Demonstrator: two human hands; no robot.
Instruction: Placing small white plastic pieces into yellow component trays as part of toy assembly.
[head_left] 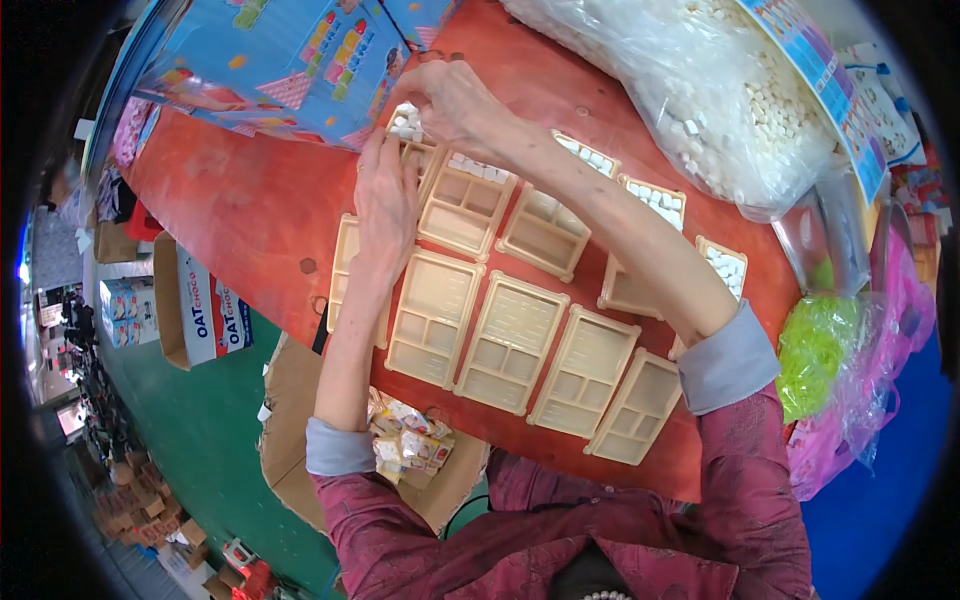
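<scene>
My right hand (455, 98) reaches across to the far left tray (416, 158), fingers bent down beside small white pieces (407, 122) in its far end. Its fingertips are hidden, as is anything they pinch. My left hand (387, 198) lies along the same tray's left side, fingers stretched out and touching it. Cream plastic trays with several compartments stand in two rows. In the far row, white pieces fill the end compartments of a second tray (465, 200) and of others to the right, partly under my right forearm. The near-row trays, such as this tray (512, 340), hold nothing.
A blue printed carton (290, 70) stands at the far left of the red table (230, 190). A large clear bag of white pieces (700, 100) lies far right. Green and pink bags (820, 350) hang at the right. A cardboard box (290, 440) with wrapped packets stands below the near edge.
</scene>
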